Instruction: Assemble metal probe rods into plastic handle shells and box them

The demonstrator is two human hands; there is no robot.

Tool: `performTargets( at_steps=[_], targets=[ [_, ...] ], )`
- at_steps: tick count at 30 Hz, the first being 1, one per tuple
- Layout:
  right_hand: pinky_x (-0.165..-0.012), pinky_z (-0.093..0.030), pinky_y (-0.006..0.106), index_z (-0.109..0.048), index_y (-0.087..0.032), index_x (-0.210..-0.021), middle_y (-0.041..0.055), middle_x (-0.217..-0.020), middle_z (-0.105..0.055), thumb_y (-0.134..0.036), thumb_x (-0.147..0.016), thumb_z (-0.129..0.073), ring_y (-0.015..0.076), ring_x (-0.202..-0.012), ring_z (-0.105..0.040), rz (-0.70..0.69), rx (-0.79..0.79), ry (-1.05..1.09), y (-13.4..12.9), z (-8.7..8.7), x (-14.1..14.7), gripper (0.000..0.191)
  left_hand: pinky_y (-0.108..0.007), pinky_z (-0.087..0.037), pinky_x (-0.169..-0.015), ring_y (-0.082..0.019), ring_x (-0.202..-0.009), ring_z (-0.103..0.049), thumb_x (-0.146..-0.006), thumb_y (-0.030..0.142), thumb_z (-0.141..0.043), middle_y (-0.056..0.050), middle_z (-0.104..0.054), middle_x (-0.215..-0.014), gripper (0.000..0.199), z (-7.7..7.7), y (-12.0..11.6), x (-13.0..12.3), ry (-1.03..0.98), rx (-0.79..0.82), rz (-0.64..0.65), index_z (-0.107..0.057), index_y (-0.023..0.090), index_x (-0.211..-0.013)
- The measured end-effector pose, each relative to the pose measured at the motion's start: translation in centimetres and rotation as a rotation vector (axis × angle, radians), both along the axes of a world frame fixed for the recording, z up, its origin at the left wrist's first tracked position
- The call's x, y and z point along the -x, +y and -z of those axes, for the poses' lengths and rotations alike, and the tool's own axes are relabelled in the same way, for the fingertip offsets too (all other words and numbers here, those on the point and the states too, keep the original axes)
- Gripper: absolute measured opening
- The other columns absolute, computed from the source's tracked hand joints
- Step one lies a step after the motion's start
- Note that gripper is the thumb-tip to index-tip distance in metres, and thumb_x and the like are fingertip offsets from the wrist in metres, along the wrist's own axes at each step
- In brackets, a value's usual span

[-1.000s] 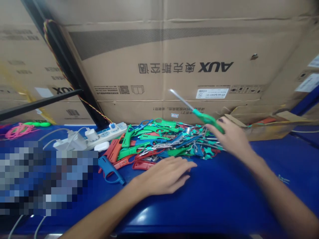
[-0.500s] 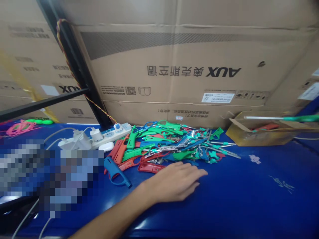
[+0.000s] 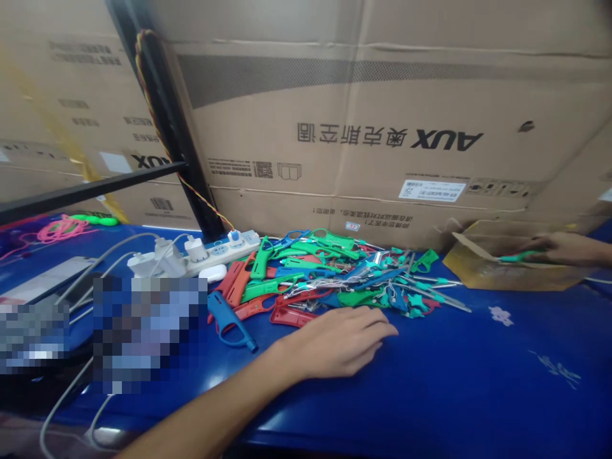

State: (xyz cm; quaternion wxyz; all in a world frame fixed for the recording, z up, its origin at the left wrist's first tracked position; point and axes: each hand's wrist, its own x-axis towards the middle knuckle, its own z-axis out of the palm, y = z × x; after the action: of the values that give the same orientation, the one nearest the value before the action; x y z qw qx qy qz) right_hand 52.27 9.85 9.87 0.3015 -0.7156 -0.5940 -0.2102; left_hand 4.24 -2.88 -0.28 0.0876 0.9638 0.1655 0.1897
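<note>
My left hand [image 3: 347, 343] lies palm down on the blue table, fingers loosely stretched and nothing visible in them. Just behind it spreads a heap of lighter parts: green casings [image 3: 272, 288], red casings [image 3: 294, 315], a blue casing [image 3: 232, 323] and thin metal tubes [image 3: 437, 294] with teal pieces and white wires. At the right, my right hand [image 3: 557, 247] reaches into the open cardboard box [image 3: 516, 278]. Its fingers are closed around a green lighter [image 3: 521, 256], partly hidden by the box wall and the hand.
A white power strip [image 3: 222, 250] with plugged-in chargers and cables stands behind the heap's left end. A white earphone case [image 3: 213, 273] lies before it. Blurred-out devices are at the left, pink cord [image 3: 64, 229] farther back. Large cartons [image 3: 354, 95] and a black metal post [image 3: 186, 140] border the table.
My right hand has come into view from the right, bringing the green lighter down into the box. My left hand stays about where it was; the view has shifted slightly right-to-left.
</note>
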Motion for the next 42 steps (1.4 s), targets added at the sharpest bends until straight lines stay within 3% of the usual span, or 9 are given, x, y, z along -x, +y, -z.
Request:
performTargets(
  at_steps=[4, 7, 10, 15, 19, 24, 30, 37, 42],
  targets=[
    [-0.051, -0.029, 0.037, -0.070, -0.009, -0.047, 0.0209, -0.064, -0.065, -0.062, -0.089, -0.052, 0.0082, -0.041, -0.033, 0.101, 0.311, 0.072, -0.2, 0.7, -1.9, 0.070, -0.032, -0.050, -0.099, -0.020, -0.114, -0.060, -0.101, 0.019, -0.042, -0.008, -0.061, -0.123, 0.029, -0.3, 0.0, 0.2, -0.004, 0.002, -0.013, -0.050, 0.016, -0.129],
    [-0.054, -0.029, 0.039, -0.078, -0.005, -0.066, 0.0246, -0.075, -0.067, -0.056, -0.094, -0.047, 0.0084, -0.048, -0.029, 0.136, 0.153, -0.054, -1.4, 0.6, -2.5, 0.067, -0.032, -0.050, -0.099, -0.020, -0.112, -0.060, -0.102, 0.020, -0.041, -0.008, -0.061, -0.122, 0.028, -0.4, 0.2, 0.3, 0.003, 0.005, -0.009, -0.051, 0.016, -0.128],
    [-0.058, -0.030, 0.040, -0.079, -0.002, -0.100, 0.0267, -0.089, -0.068, -0.038, -0.099, -0.042, 0.0155, -0.061, -0.044, 0.150, -0.119, -0.152, -3.2, 0.4, -0.9, 0.051, -0.032, -0.051, -0.094, -0.019, -0.105, -0.061, -0.102, 0.022, -0.043, -0.008, -0.063, -0.116, 0.026, 0.0, 0.3, 0.3, 0.041, 0.013, -0.014, -0.053, 0.016, -0.124],
    [-0.080, -0.042, 0.041, -0.078, -0.010, -0.101, 0.0235, -0.106, -0.068, -0.001, -0.081, -0.045, 0.0270, -0.097, -0.057, -0.237, -0.114, -0.309, -4.9, 2.1, 6.8, 0.040, -0.035, -0.043, -0.107, -0.022, -0.122, -0.052, -0.099, 0.032, -0.054, -0.009, -0.057, -0.129, 0.033, 1.6, 0.3, 0.0, 0.017, 0.055, -0.008, -0.052, 0.016, -0.128],
    [-0.085, -0.043, 0.043, -0.074, -0.021, -0.105, 0.0149, -0.112, -0.065, -0.001, -0.076, -0.043, 0.0276, -0.101, -0.056, -0.595, -0.106, -0.376, -4.7, 4.4, 14.9, 0.048, -0.038, -0.036, -0.115, -0.024, -0.138, -0.039, -0.098, 0.041, -0.055, -0.012, -0.048, -0.144, 0.049, 2.6, 0.5, -0.1, -0.011, 0.075, 0.035, -0.044, 0.015, -0.138],
    [-0.080, -0.046, 0.042, -0.070, -0.019, -0.111, 0.0139, -0.107, -0.064, -0.005, -0.086, -0.040, 0.0272, -0.097, -0.056, -0.758, -0.091, -0.322, -4.5, 8.0, 22.4, 0.041, -0.039, -0.037, -0.115, -0.020, -0.136, -0.042, -0.100, 0.033, -0.053, -0.010, -0.050, -0.143, 0.044, 2.7, 1.2, 0.3, -0.047, 0.114, 0.038, -0.043, 0.019, -0.140],
    [-0.086, -0.047, 0.045, -0.066, -0.021, -0.120, 0.0134, -0.114, -0.063, -0.014, -0.095, -0.044, 0.0272, -0.102, -0.057, -0.911, 0.009, -0.256, -6.1, 12.1, 24.9, 0.035, -0.037, -0.043, -0.110, -0.019, -0.127, -0.052, -0.103, 0.028, -0.044, -0.009, -0.056, -0.133, 0.032, 1.5, 1.9, 1.1, -0.058, 0.067, -0.034, -0.048, 0.019, -0.134],
    [-0.090, -0.046, 0.043, -0.069, -0.022, -0.115, 0.0109, -0.113, -0.064, -0.037, -0.097, -0.054, 0.0252, -0.104, -0.057, -0.988, 0.162, -0.233, -7.4, 11.3, 25.7, 0.028, -0.039, -0.047, -0.102, -0.019, -0.116, -0.056, -0.103, 0.021, -0.044, -0.006, -0.060, -0.122, 0.022, 0.4, 3.4, 2.4, -0.085, -0.037, -0.107, -0.056, 0.020, -0.121],
    [-0.083, -0.046, 0.039, -0.069, -0.021, -0.112, 0.0106, -0.110, -0.064, -0.024, -0.098, -0.052, 0.0234, -0.099, -0.058, -1.010, 0.160, -0.243, -7.3, 11.9, 26.1, 0.022, -0.044, -0.048, -0.100, -0.024, -0.119, -0.053, -0.098, 0.018, -0.051, -0.009, -0.055, -0.129, 0.030, 1.4, 4.3, 2.4, -0.151, -0.125, -0.295, -0.051, 0.020, -0.128]
  ],
)
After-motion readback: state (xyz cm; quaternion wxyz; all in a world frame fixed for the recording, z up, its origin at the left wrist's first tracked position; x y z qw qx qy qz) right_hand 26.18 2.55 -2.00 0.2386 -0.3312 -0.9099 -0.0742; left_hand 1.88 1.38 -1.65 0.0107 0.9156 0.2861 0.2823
